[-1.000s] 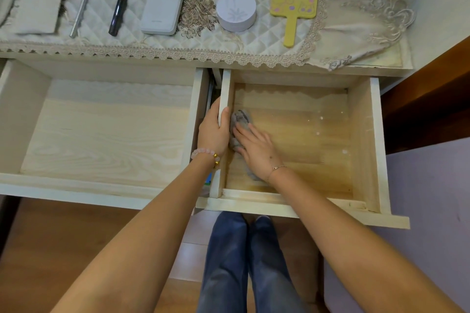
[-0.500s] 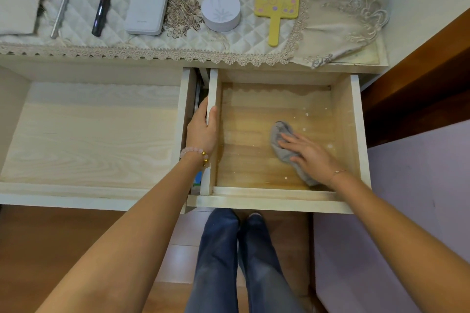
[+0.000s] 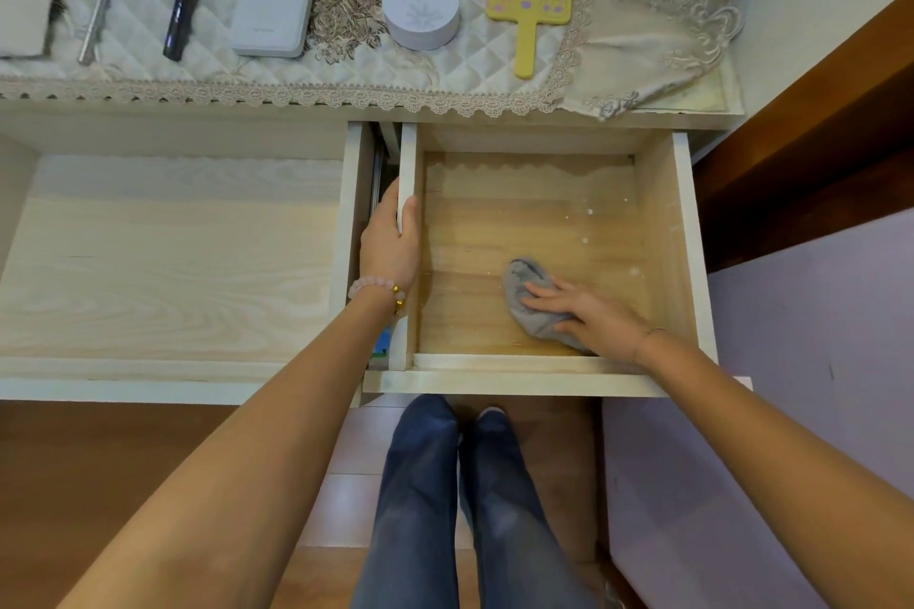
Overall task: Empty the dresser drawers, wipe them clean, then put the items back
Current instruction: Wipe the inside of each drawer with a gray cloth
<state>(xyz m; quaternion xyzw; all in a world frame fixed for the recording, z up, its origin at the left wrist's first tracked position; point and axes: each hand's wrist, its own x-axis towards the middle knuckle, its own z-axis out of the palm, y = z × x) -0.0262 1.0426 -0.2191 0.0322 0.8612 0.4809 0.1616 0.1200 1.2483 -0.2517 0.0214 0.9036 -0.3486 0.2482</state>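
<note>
The left hand grips the left wall of the right drawer, fingers hidden outside it; the right hand, fingers straight, presses a partly covered grey cloth.

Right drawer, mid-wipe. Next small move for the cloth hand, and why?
Probably sweep the grey cloth under the right hand toward the back right of the right drawer: white specks dot the floor there. The left hand grips its left wall, bracing it.

Faint print on white case, illegible.
</note>
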